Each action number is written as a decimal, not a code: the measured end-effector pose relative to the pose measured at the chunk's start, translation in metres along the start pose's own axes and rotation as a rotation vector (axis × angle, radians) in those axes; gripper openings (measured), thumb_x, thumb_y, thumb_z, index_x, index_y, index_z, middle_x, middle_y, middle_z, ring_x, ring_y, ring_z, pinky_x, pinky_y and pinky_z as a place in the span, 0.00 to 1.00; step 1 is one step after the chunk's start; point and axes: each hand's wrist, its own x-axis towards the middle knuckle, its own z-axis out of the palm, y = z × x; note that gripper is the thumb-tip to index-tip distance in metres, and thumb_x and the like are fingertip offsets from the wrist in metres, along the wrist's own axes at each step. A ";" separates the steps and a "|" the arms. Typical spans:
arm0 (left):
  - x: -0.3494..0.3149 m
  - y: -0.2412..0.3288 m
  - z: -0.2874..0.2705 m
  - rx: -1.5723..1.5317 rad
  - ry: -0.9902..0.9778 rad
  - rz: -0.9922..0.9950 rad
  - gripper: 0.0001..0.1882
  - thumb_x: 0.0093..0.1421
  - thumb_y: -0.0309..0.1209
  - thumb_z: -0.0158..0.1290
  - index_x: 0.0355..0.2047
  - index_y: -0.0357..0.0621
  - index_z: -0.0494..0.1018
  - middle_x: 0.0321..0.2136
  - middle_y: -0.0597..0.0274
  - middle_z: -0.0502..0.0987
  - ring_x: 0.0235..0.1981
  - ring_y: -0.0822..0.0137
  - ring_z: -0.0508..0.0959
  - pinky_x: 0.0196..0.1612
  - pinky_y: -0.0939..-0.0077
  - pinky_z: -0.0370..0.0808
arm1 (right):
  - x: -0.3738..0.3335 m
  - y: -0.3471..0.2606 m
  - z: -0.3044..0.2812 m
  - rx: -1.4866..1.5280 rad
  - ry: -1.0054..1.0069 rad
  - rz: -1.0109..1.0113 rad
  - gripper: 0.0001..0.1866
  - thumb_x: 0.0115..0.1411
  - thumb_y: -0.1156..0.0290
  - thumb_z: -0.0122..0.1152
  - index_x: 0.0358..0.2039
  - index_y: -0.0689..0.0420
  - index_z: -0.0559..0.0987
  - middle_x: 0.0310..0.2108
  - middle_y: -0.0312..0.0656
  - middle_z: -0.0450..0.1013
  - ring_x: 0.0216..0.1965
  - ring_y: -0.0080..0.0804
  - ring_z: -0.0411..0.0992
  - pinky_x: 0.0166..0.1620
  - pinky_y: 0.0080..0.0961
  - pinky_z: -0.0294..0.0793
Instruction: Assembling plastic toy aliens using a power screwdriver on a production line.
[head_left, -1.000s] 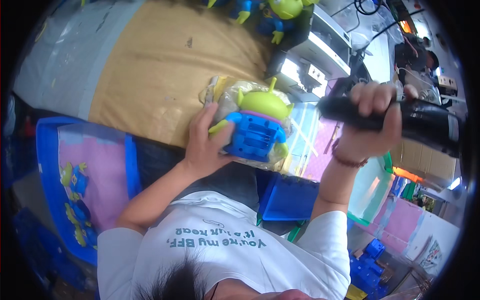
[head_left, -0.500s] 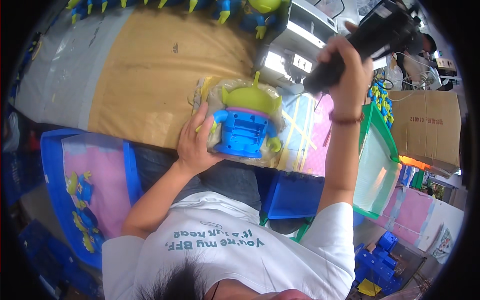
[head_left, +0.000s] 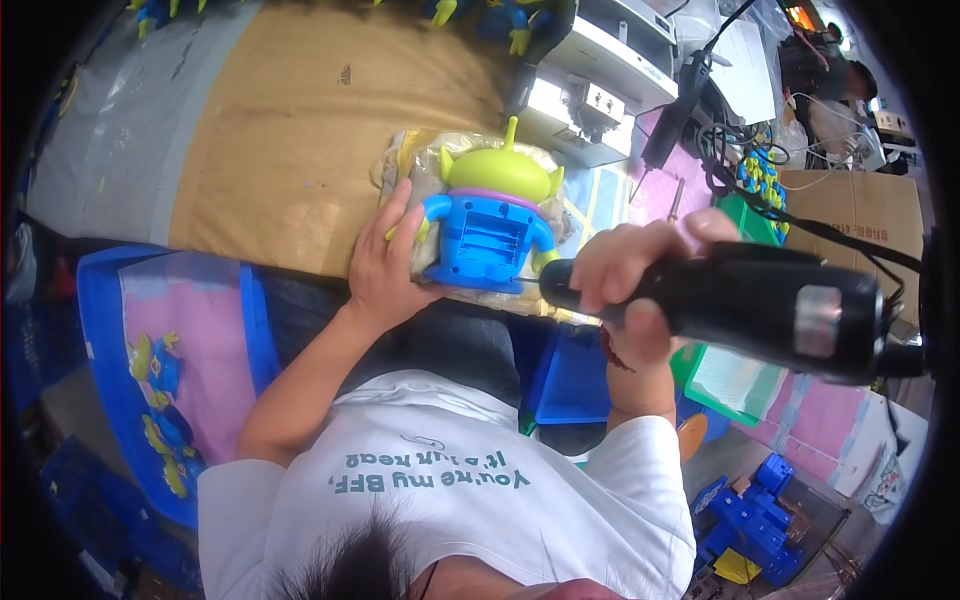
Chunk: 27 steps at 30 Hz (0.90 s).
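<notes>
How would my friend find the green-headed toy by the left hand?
Find the tan worktop; at its near edge is a plastic-wrapped pad. On it, held by the left hand, lies the green-headed, blue-bodied toy alien. Unlike the other toys in the blue bin, it's alone on the pad, slotted compartment facing up.

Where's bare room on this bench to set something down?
The brown sheet lies bare between the grey sheet on the left, the toys along the far edge and the left hand against the green-and-blue toy. The right side is crowded: right hand, black power tool, white machine and cables.
</notes>
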 end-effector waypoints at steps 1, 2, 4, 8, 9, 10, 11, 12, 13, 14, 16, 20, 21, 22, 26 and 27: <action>0.000 0.000 0.001 0.000 0.006 0.009 0.45 0.49 0.56 0.61 0.59 0.42 0.58 0.59 0.40 0.64 0.54 0.46 0.71 0.52 0.58 0.71 | -0.003 0.003 0.000 0.018 -0.039 -0.031 0.33 0.50 0.78 0.67 0.55 0.54 0.62 0.25 0.42 0.71 0.24 0.35 0.72 0.30 0.32 0.75; 0.001 0.000 0.001 -0.001 0.011 0.018 0.45 0.49 0.57 0.61 0.59 0.42 0.58 0.59 0.39 0.64 0.54 0.46 0.72 0.52 0.58 0.71 | -0.006 0.006 0.001 0.036 -0.079 -0.062 0.32 0.49 0.80 0.68 0.54 0.54 0.64 0.25 0.42 0.72 0.24 0.35 0.72 0.29 0.31 0.74; 0.001 0.001 -0.003 0.011 -0.026 0.013 0.46 0.49 0.55 0.63 0.59 0.40 0.57 0.58 0.36 0.64 0.53 0.42 0.72 0.52 0.58 0.72 | -0.006 0.010 0.004 0.081 -0.184 -0.143 0.32 0.48 0.82 0.68 0.53 0.54 0.65 0.23 0.42 0.72 0.22 0.35 0.72 0.24 0.29 0.72; -0.001 0.001 -0.001 0.005 0.005 0.000 0.45 0.49 0.58 0.60 0.59 0.42 0.58 0.59 0.38 0.63 0.53 0.44 0.72 0.52 0.57 0.72 | -0.006 0.015 0.008 0.079 -0.262 -0.210 0.34 0.44 0.83 0.69 0.53 0.55 0.66 0.24 0.41 0.72 0.19 0.33 0.71 0.22 0.25 0.70; -0.002 0.001 -0.001 0.008 0.007 0.001 0.45 0.49 0.57 0.60 0.59 0.42 0.58 0.59 0.38 0.64 0.53 0.44 0.72 0.52 0.57 0.72 | -0.006 0.015 0.008 0.073 -0.255 -0.206 0.34 0.44 0.83 0.69 0.52 0.55 0.66 0.24 0.41 0.72 0.19 0.32 0.71 0.22 0.25 0.70; -0.002 0.001 -0.001 0.011 0.009 0.002 0.45 0.49 0.57 0.60 0.59 0.42 0.58 0.59 0.38 0.64 0.53 0.44 0.72 0.52 0.58 0.72 | -0.006 0.015 0.009 0.068 -0.249 -0.202 0.34 0.44 0.83 0.69 0.52 0.55 0.66 0.24 0.41 0.72 0.19 0.32 0.71 0.21 0.25 0.70; -0.002 0.001 -0.001 0.015 0.011 0.002 0.45 0.49 0.57 0.61 0.59 0.42 0.58 0.59 0.38 0.64 0.53 0.44 0.72 0.52 0.58 0.72 | -0.005 0.014 0.010 0.058 -0.246 -0.189 0.34 0.44 0.83 0.68 0.52 0.55 0.66 0.24 0.41 0.72 0.19 0.32 0.71 0.21 0.25 0.69; -0.001 0.001 -0.002 0.012 0.014 0.003 0.45 0.49 0.56 0.61 0.59 0.42 0.58 0.59 0.39 0.64 0.53 0.44 0.72 0.52 0.58 0.72 | -0.005 0.014 0.010 0.058 -0.254 -0.176 0.34 0.44 0.84 0.68 0.52 0.55 0.66 0.24 0.41 0.72 0.19 0.32 0.71 0.22 0.25 0.69; -0.001 0.001 -0.002 0.010 0.017 0.004 0.45 0.49 0.56 0.61 0.59 0.42 0.58 0.59 0.39 0.64 0.53 0.44 0.72 0.52 0.58 0.71 | -0.004 0.013 0.010 0.059 -0.262 -0.164 0.34 0.44 0.84 0.68 0.52 0.54 0.65 0.24 0.41 0.72 0.20 0.32 0.71 0.22 0.25 0.69; 0.000 0.002 -0.003 0.008 0.020 0.005 0.45 0.49 0.55 0.62 0.59 0.42 0.58 0.59 0.39 0.64 0.53 0.44 0.72 0.52 0.58 0.71 | -0.003 0.014 0.008 0.073 -0.282 -0.150 0.34 0.44 0.84 0.67 0.53 0.54 0.65 0.24 0.41 0.72 0.20 0.33 0.72 0.23 0.25 0.70; 0.001 0.002 -0.003 -0.009 0.014 0.001 0.45 0.48 0.54 0.63 0.59 0.42 0.58 0.59 0.39 0.64 0.53 0.44 0.72 0.52 0.58 0.71 | -0.003 0.014 0.006 0.078 -0.276 -0.125 0.34 0.44 0.85 0.66 0.52 0.54 0.64 0.24 0.41 0.72 0.22 0.33 0.72 0.25 0.26 0.70; 0.003 0.002 -0.002 -0.020 0.014 0.010 0.46 0.47 0.52 0.64 0.59 0.42 0.58 0.59 0.39 0.64 0.54 0.44 0.72 0.53 0.58 0.71 | -0.005 0.005 0.007 0.090 -0.190 -0.039 0.32 0.46 0.84 0.65 0.51 0.54 0.64 0.24 0.42 0.72 0.25 0.34 0.72 0.28 0.28 0.71; 0.002 0.002 -0.003 -0.022 0.012 0.004 0.46 0.47 0.52 0.64 0.59 0.42 0.58 0.59 0.39 0.64 0.54 0.45 0.72 0.53 0.58 0.71 | -0.002 0.003 0.006 0.107 -0.174 -0.009 0.31 0.46 0.84 0.65 0.50 0.54 0.64 0.25 0.42 0.72 0.26 0.34 0.72 0.28 0.29 0.71; 0.002 0.002 -0.004 -0.024 0.010 -0.001 0.45 0.47 0.52 0.64 0.59 0.42 0.58 0.59 0.39 0.64 0.54 0.45 0.71 0.53 0.58 0.71 | 0.004 0.000 0.003 0.118 -0.153 0.014 0.29 0.48 0.83 0.65 0.49 0.53 0.64 0.24 0.42 0.72 0.24 0.34 0.71 0.27 0.32 0.71; -0.001 0.001 -0.006 -0.016 -0.009 -0.016 0.46 0.47 0.51 0.65 0.60 0.43 0.58 0.60 0.39 0.63 0.55 0.44 0.71 0.54 0.57 0.70 | 0.059 -0.010 -0.028 0.123 0.098 -0.078 0.23 0.60 0.73 0.57 0.54 0.54 0.61 0.20 0.39 0.66 0.20 0.31 0.69 0.27 0.30 0.72; -0.001 0.001 -0.005 -0.031 -0.021 -0.015 0.46 0.47 0.51 0.65 0.60 0.43 0.57 0.60 0.39 0.62 0.55 0.44 0.70 0.54 0.56 0.69 | 0.076 -0.006 -0.043 0.054 0.178 -0.100 0.26 0.58 0.76 0.57 0.56 0.55 0.61 0.23 0.41 0.68 0.21 0.31 0.70 0.28 0.30 0.72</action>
